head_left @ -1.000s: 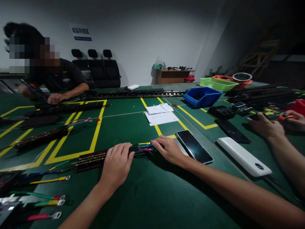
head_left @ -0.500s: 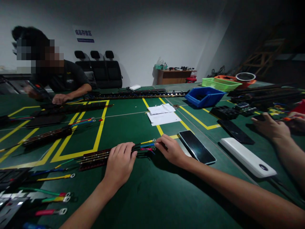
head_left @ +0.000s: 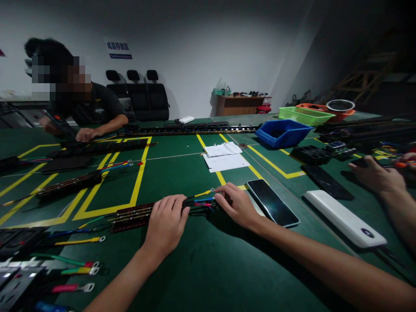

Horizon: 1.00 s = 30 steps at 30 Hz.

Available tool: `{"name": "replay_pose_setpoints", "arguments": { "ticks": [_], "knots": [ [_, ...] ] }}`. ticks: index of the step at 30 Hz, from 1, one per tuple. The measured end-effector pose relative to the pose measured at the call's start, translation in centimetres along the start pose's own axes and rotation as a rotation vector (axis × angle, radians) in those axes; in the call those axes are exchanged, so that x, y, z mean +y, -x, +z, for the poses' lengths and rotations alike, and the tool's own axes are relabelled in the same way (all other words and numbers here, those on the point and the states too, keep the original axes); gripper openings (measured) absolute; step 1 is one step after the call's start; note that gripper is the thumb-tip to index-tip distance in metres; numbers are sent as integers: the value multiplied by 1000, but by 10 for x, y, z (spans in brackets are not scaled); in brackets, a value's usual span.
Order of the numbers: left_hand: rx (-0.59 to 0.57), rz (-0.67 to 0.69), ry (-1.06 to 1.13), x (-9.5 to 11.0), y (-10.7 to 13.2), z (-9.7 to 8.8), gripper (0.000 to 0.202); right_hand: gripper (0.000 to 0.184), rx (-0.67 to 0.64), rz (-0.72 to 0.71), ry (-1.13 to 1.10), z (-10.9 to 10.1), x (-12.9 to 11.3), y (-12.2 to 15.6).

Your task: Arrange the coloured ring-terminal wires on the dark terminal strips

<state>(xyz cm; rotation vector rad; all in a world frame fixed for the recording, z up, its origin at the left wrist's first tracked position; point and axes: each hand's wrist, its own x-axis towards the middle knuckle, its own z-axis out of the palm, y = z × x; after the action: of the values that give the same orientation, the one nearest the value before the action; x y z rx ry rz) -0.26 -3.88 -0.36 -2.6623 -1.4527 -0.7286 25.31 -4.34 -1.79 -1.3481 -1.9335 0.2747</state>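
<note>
A dark wiring strip [head_left: 133,215] lies on the green table [head_left: 201,268] in front of me, with coloured wires [head_left: 203,200] fanning out of its right end. My left hand [head_left: 166,223] rests on the strip's right end, fingers curled over the black wire bundle. My right hand [head_left: 237,204] is at the wire tips, its fingers pinched on the ring-terminal ends.
A black phone [head_left: 272,202] and a white power bank [head_left: 344,218] lie to the right. Another person's hands [head_left: 373,175] work at far right. Across the table at left sits a person [head_left: 87,112] over more strips. Loose terminal wires [head_left: 74,264], papers [head_left: 224,156] and a blue bin [head_left: 281,132] lie around.
The view has shifted slightly, so everything sits a little further right. My right-hand fingers have closed in on the wire tips; my left hand stays on the bundle.
</note>
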Motion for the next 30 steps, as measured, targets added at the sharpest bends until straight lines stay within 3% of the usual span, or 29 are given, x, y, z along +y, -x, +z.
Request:
{"name": "replay_pose_setpoints", "arguments": {
  "ticks": [5,15,21,26,30],
  "knots": [
    [8,-4,5,1,0,-1,31,28,-60,-40,24,5,7,-2],
    [8,0,-2,0,-1,-1,32,23,21,12,37,8,11,-1],
    [4,-6,-10,0,-1,0,31,36,-41,-41,-38,4,7,-2],
    [-2,-12,-19,0,-1,-1,31,23,-34,47,5,3,4,-3],
    [-9,-13,-18,0,-1,-2,32,27,-82,-46,37,6,8,-2]
  ]
}}
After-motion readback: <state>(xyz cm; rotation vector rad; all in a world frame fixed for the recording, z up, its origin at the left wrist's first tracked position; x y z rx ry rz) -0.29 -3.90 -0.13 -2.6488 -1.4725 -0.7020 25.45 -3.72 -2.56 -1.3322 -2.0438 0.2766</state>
